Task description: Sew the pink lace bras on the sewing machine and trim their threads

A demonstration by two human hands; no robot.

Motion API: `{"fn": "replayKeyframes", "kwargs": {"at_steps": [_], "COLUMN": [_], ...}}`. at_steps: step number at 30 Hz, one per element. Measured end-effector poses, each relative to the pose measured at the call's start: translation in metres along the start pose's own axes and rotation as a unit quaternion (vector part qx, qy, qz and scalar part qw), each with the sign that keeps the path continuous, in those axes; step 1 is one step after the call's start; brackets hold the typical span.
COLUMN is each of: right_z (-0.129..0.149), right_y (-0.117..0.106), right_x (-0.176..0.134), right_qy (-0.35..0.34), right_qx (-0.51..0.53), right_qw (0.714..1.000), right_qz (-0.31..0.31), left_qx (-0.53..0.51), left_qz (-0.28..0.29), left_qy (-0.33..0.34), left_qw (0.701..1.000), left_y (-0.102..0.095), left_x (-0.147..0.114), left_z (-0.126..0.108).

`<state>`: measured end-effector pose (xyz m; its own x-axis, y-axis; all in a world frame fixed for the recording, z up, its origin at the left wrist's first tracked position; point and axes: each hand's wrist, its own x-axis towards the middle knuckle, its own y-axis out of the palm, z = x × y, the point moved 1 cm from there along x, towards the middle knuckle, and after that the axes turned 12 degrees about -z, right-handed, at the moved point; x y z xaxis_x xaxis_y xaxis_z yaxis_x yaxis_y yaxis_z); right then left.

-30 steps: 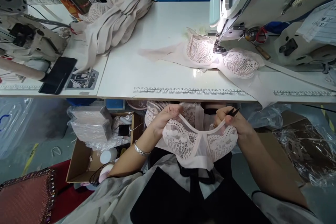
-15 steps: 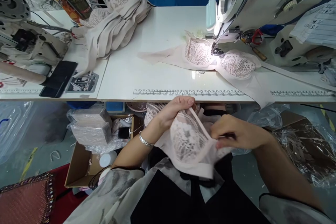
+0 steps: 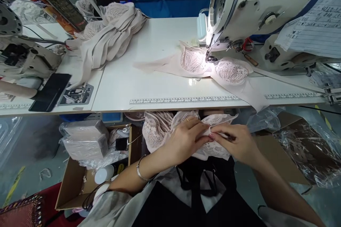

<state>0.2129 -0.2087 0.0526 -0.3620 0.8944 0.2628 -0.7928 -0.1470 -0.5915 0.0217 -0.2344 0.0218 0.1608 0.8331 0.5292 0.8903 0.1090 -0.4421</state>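
The left hand [image 3: 190, 134] and right hand [image 3: 236, 142] pinch a lace bra [image 3: 213, 150] between their fingers, tips close together; it is at six o'clock from the white surface [image 3: 119, 85]; a second bra [image 3: 231, 72] lies at the sewing machine [image 3: 245, 10], twelve o'clock from the hands.

Beyond the fingers [image 3: 199, 127] runs a white sewing table [image 3: 149, 88], a measuring scale [image 3: 170, 100] along its near edge. Straight ahead of the fingers, a pale pink lace bra [image 3: 229, 71] lies on it, partly under a sewing machine [image 3: 239, 25], which stands ahead and to their right. Ahead and left of them sits a heap of pale lace bras [image 3: 112, 39]; farther left, a black smartphone [image 3: 50, 92] lies near the edge, just beside a picture card [image 3: 77, 95]
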Motion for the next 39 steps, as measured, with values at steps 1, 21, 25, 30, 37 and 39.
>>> {"fn": "replayKeyframes", "kwargs": {"at_steps": [1, 21, 25, 30, 37, 39], "right_z": [-0.002, -0.034, -0.037, -0.037, -0.038, -0.036], "right_y": [0.004, -0.036, -0.043, -0.028, -0.021, -0.022], "right_x": [-0.003, -0.003, -0.005, -0.009, -0.008, -0.006], "right_qy": [-0.02, -0.042, -0.05, -0.066, -0.034, -0.036], "right_qx": [-0.004, 0.089, 0.036, -0.065, -0.11, -0.099], "right_qw": [1.0, 0.994, 0.997, 0.981, 0.973, 0.977], "right_qz": [-0.013, 0.051, -0.038, -0.169, -0.2, -0.187], "left_qx": [-0.003, -0.278, -0.256, -0.194, -0.166, -0.179], "left_qz": [-0.014, -0.115, -0.136, -0.175, -0.196, -0.195], "left_qy": [-0.007, -0.279, -0.281, -0.254, -0.244, -0.247], "left_qw": [1.0, 0.912, 0.915, 0.931, 0.935, 0.932], "left_y": [0.002, -0.033, -0.035, -0.03, -0.025, -0.023], "left_x": [-0.001, 0.007, 0.001, -0.002, -0.006, -0.006], "left_z": [0.004, 0.037, 0.038, 0.035, 0.042, 0.044]}}
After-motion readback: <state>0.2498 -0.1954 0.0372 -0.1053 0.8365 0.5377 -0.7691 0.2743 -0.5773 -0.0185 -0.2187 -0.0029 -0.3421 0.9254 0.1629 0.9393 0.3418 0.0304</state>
